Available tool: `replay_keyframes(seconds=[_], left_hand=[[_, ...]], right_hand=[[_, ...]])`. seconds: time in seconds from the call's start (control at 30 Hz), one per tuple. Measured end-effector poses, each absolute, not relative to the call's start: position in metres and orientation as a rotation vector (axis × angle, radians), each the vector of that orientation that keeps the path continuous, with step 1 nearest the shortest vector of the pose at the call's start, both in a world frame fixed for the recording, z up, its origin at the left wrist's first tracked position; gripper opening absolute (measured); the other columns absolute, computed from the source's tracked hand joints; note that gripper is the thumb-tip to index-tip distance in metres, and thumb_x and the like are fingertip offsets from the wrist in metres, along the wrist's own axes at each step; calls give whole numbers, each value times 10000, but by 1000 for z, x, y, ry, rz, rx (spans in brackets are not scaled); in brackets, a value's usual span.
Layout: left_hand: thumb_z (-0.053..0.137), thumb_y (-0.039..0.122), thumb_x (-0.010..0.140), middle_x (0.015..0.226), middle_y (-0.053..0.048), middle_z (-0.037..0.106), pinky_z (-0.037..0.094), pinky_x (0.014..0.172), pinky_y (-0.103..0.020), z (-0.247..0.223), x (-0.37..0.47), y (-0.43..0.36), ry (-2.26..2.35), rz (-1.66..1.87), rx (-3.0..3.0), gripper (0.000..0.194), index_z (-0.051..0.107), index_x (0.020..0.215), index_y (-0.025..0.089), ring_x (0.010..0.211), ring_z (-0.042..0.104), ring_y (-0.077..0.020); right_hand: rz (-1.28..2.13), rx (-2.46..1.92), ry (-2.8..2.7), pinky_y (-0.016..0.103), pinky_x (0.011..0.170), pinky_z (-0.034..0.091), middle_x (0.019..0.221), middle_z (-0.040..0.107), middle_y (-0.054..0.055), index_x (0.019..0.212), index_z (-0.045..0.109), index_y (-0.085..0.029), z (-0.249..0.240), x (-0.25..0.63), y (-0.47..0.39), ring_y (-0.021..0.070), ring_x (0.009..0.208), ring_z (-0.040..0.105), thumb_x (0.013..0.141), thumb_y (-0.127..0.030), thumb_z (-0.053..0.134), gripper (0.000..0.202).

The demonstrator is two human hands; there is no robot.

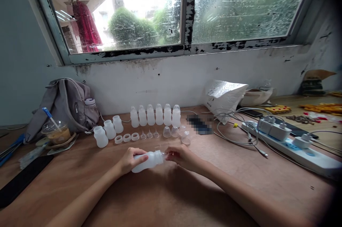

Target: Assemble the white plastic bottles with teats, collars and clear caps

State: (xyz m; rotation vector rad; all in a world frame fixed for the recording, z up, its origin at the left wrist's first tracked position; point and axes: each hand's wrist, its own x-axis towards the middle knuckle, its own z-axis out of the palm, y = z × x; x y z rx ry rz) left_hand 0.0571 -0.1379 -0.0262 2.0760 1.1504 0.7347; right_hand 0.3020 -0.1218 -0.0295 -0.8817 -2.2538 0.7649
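Note:
My left hand is wrapped round a frosted baby bottle, which lies tilted almost on its side above the table with its neck to the right. At the bottle's mouth, the fingers of my right hand pinch a clear bottle nipple, partly hidden by the fingertips. Behind my hands lie three white collar rings and three loose clear nipples. Clear domed caps stand to their right, and a clear round piece lies close behind my right hand.
Three open bottle bodies stand at left, with several capped bottles in a row behind. An iced drink cup, a grey backpack and a black slab occupy the left side. Cables and a power strip lie right.

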Motion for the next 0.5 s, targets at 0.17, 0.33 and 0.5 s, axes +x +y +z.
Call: replay_keyframes(seconds=[0.17, 0.33, 0.5], left_hand=[[455, 449, 784, 815, -50, 660, 407, 594, -214, -27, 56, -137, 1170, 754, 2062, 394, 657, 892, 128, 715, 574, -170], [476, 449, 768, 871, -53, 657, 413, 642, -220, -27, 57, -137, 1202, 748, 2087, 379, 656, 904, 145, 759, 577, -178], [476, 453, 766, 868, -55, 656, 411, 633, -221, -28, 57, -136, 1217, 750, 2085, 387, 653, 912, 142, 750, 577, -179]], right_hand=[[634, -932, -2258, 190, 451, 307, 574, 512, -4, 724, 539, -149, -27, 303, -122, 79, 488, 409, 829, -406, 410, 306], [642, -969, -2192, 185, 416, 298, 516, 478, -16, 607, 432, -168, -29, 303, -120, 72, 441, 403, 846, -395, 364, 337], [758, -960, -2126, 176, 374, 303, 536, 476, -32, 648, 409, -180, -35, 303, -117, 56, 380, 414, 831, -368, 396, 262]])
